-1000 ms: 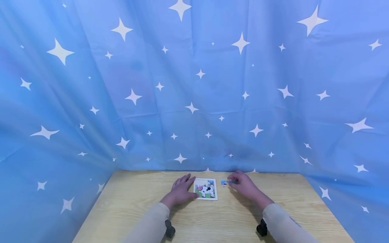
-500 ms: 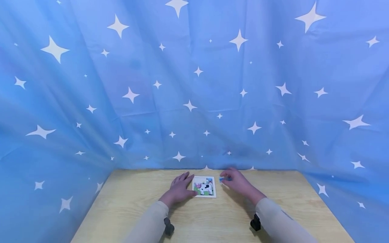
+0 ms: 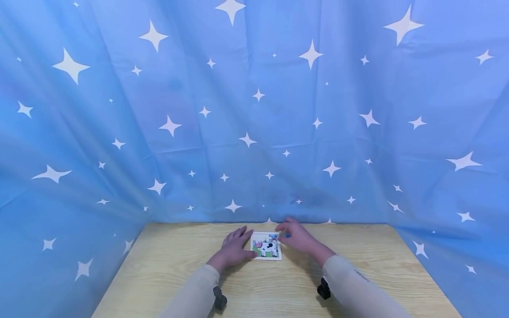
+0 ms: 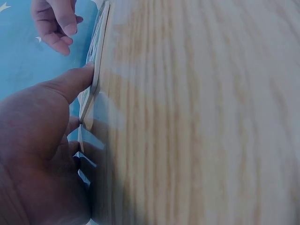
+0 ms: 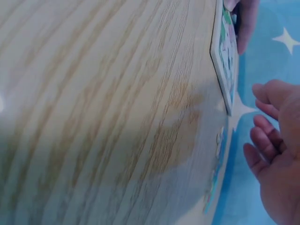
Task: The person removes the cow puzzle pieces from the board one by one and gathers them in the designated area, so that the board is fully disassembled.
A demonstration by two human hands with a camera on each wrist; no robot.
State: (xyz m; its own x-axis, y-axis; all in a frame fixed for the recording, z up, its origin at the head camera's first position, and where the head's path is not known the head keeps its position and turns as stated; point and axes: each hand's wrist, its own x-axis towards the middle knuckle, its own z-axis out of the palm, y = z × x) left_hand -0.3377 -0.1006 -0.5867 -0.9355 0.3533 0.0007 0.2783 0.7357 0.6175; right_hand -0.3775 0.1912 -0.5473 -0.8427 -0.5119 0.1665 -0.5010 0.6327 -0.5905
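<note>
A small square puzzle board (image 3: 265,259) with a white frame and a cow picture lies on the table. My left hand (image 3: 234,251) holds its left side, the thumb on the near left corner and the fingertips by the far left corner. My right hand (image 3: 298,236) hovers at the board's far right corner. Its fingers (image 5: 262,136) are loosely bent, with nothing showing between them. Blue puzzle pieces (image 5: 215,173) lie on the table just right of the board, mostly hidden beneath the right hand in the head view. The picture's upper left part is plain pale.
The wooden table (image 3: 274,291) carries the board near its back edge. A blue curtain (image 3: 246,110) with white stars hangs behind and on both sides. Black wrist devices (image 3: 324,288) sit under both sleeves.
My right hand has moved left from over the blue pieces to the board's right edge. The left hand stays at the board's left side, and the head view has shifted slightly.
</note>
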